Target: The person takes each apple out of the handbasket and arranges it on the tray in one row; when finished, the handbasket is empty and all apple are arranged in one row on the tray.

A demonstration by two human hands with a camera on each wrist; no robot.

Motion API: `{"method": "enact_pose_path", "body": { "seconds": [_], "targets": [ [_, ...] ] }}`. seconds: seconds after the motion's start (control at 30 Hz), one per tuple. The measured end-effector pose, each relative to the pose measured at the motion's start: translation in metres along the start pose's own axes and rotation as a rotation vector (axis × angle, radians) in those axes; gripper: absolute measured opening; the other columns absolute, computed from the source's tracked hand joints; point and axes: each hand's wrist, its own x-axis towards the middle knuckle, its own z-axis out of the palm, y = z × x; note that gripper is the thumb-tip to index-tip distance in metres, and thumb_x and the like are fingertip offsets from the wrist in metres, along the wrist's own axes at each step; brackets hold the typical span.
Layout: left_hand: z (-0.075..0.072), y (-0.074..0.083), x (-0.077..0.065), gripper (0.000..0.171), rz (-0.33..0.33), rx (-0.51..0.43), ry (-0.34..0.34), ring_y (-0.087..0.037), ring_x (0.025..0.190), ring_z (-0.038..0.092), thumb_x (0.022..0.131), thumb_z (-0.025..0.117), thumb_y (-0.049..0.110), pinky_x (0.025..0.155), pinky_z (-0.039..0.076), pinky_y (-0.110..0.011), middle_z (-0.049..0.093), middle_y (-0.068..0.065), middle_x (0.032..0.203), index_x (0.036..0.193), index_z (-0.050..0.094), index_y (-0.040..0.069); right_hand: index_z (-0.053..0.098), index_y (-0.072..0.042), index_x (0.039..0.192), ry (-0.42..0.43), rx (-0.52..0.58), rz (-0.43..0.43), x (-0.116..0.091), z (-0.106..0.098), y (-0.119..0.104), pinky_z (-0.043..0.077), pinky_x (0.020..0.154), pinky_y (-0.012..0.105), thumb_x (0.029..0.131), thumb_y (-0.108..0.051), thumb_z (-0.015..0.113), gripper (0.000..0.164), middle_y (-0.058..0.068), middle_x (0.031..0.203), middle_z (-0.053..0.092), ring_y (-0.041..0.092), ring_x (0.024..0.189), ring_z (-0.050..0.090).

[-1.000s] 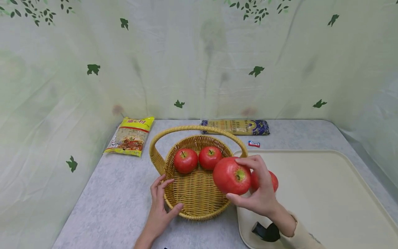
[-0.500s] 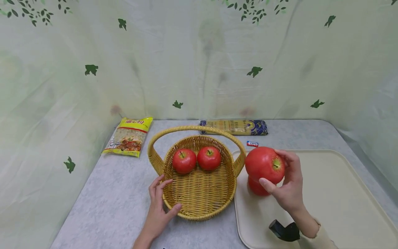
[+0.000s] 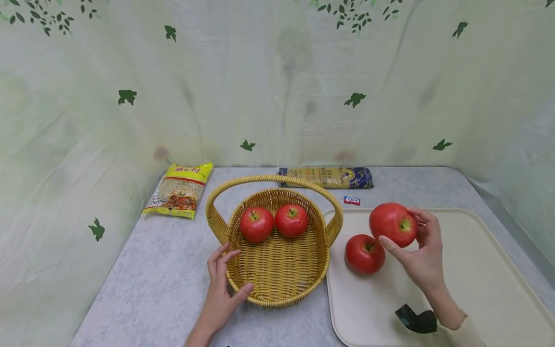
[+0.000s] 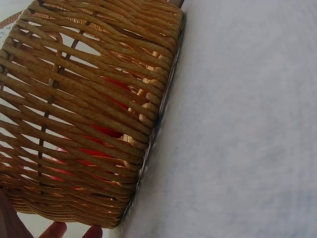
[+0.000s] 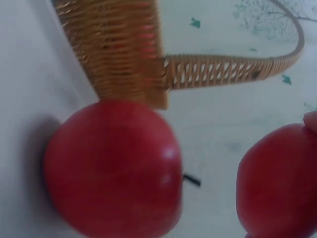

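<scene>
A round wicker basket [image 3: 277, 284] with a tall arched handle stands mid-table, holding two red apples, a left apple [image 3: 257, 224] and a right apple [image 3: 292, 220]. My left hand [image 3: 222, 294] rests on its near-left rim, thumb and fingers spread apart; in the left wrist view some fingertips [image 4: 93, 232] show beside the wicker wall. To the right of the basket, my right hand [image 3: 422, 253] holds another red apple [image 3: 389, 223] between thumb and fingers, above the tray. Just below and left of it, a red apple [image 3: 364, 254] sits on the beige tray [image 3: 477, 289], stem up.
A yellow food packet [image 3: 179, 193] lies at the back left. Behind the basket is a long gold-and-blue packet [image 3: 327, 177]. A small red-and-blue wrapped piece [image 3: 351, 200] lies near the tray's back edge. A patterned curtain [image 3: 277, 86] encloses the table.
My right hand has carried its apple rightward, from over the basket's right rim to above the tray, uncovering the apple there. The left hand stays on the rim.
</scene>
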Motion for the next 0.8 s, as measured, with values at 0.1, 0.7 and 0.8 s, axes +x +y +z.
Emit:
{"method": "enact_pose_path", "body": {
  "seconds": [0.1, 0.7, 0.8],
  "targets": [
    [0.000, 0.000, 0.000, 0.066, 0.005, -0.001, 0.001, -0.027, 0.135, 0.012, 0.078, 0.073, 0.020, 0.096, 0.019, -0.066, 0.012, 0.002, 0.148, 0.136, 0.042, 0.014, 0.039, -0.018, 0.139, 0.003, -0.056, -0.030, 0.000, -0.005, 0.040, 0.044, 0.079, 0.016, 0.067, -0.002, 0.084, 0.086, -0.001, 0.133, 0.046, 0.016, 0.110, 0.047],
    [0.000, 0.001, 0.000, 0.066, 0.004, 0.003, -0.002, -0.028, 0.135, 0.013, 0.078, 0.072, 0.020, 0.095, 0.019, -0.067, 0.012, 0.002, 0.148, 0.137, 0.041, 0.018, 0.041, -0.021, 0.136, 0.010, -0.323, 0.186, -0.021, -0.022, 0.088, 0.038, 0.072, 0.017, 0.067, -0.034, 0.086, 0.083, -0.004, 0.125, 0.044, 0.012, 0.106, 0.037],
    [0.000, 0.001, 0.000, 0.066, -0.001, 0.000, -0.002, -0.028, 0.135, 0.013, 0.078, 0.072, 0.020, 0.096, 0.019, -0.067, 0.012, 0.002, 0.148, 0.137, 0.041, 0.018, 0.040, -0.019, 0.136, -0.011, -0.342, 0.230, -0.023, -0.022, 0.090, 0.038, 0.071, 0.017, 0.068, -0.037, 0.085, 0.084, -0.001, 0.125, 0.043, 0.015, 0.107, 0.037]
  ]
}}
